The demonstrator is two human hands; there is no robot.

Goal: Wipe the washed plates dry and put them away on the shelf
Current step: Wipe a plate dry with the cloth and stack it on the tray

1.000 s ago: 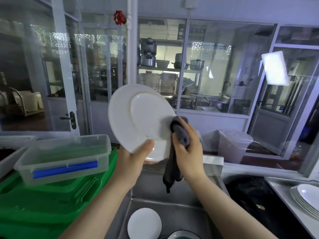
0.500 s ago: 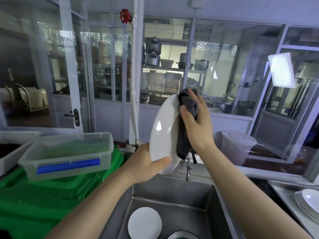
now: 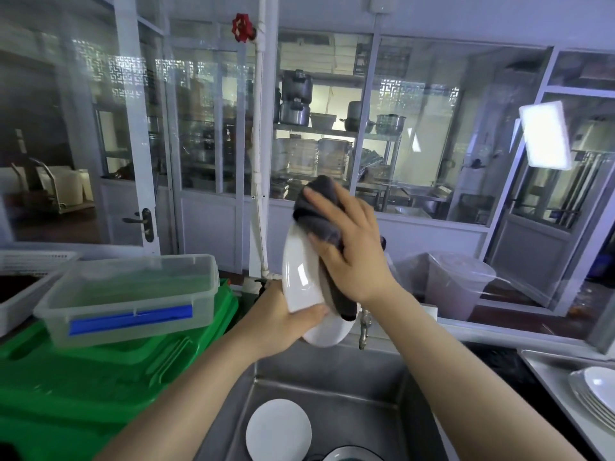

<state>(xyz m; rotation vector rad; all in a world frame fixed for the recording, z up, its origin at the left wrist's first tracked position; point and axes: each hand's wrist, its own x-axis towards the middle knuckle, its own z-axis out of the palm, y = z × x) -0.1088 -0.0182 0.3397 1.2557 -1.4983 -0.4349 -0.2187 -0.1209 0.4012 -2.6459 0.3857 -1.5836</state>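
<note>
1. Plates are seen nearest, lying in the steel sink (image 3: 336, 387): a white plate (image 3: 279, 430) flat on the bottom and a dark-rimmed dish (image 3: 349, 455) partly cut off by the frame edge. If the held plate were dropped, it would probably land on these and chip or break.
2. A white plate being dried (image 3: 301, 277) is held nearly on edge above the sink. Its lower rim is pinched by the left hand (image 3: 283, 319), thumb on the near face. The grip is small and the plate may be wet, so a slip is judged possible.
3. A grey cloth (image 3: 319, 211) is pressed against the plate's far face by the right hand (image 3: 349, 247), fingers spread flat over it. Hard pressure here could lever the plate out of the left hand's pinch.
4. A tap (image 3: 364, 324) is seen just behind the plate's lower edge; a knock against it is a risk.
5. Dried plates (image 3: 595, 397) are stacked on the desk (image 3: 545, 367) at the right, well apart.
</note>
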